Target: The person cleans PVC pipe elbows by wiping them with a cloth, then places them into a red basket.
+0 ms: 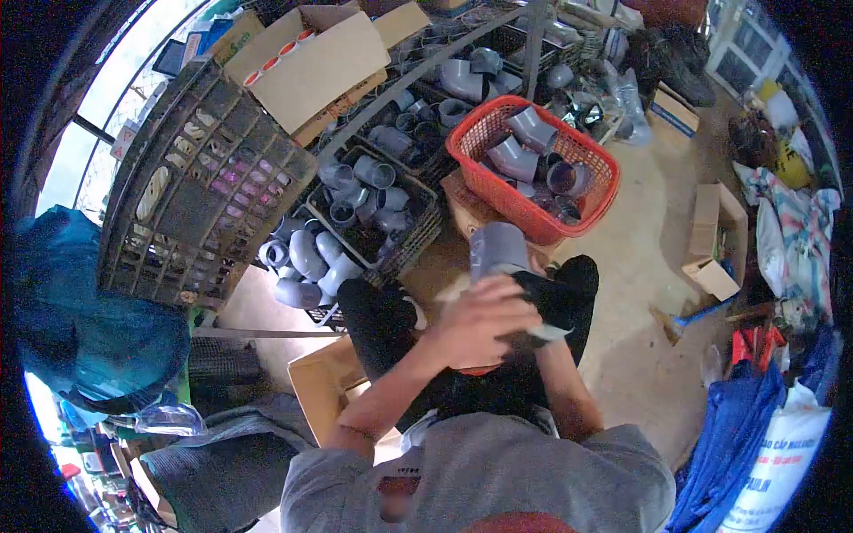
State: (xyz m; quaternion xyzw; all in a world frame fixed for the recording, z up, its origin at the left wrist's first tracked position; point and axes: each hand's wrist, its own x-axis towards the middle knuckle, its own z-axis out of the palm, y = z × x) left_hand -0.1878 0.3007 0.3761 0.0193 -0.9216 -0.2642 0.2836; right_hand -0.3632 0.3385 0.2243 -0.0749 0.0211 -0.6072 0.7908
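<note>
A grey plastic pipe fitting [498, 247] is between my hands above my lap, its far end pointing toward the red basket. Over its near end lies my left hand [484, 318], its fingers smeared by motion. The right forearm reaches in from the other side, and my right hand [544, 342] is mostly hidden behind the left one and a pale, thin scrap [548, 333]. I cannot tell which hand holds the scrap. Just beyond the fitting stands the red plastic basket [576, 224], holding several grey pipe elbows [514, 158].
Black crates [418, 240] full of grey fittings stand ahead to the left, beside a large slatted crate [209, 191]. A cardboard box [311, 71] rests above them. On the right are an open carton [715, 240], a blue-handled tool [702, 311] and blue sacks [729, 435].
</note>
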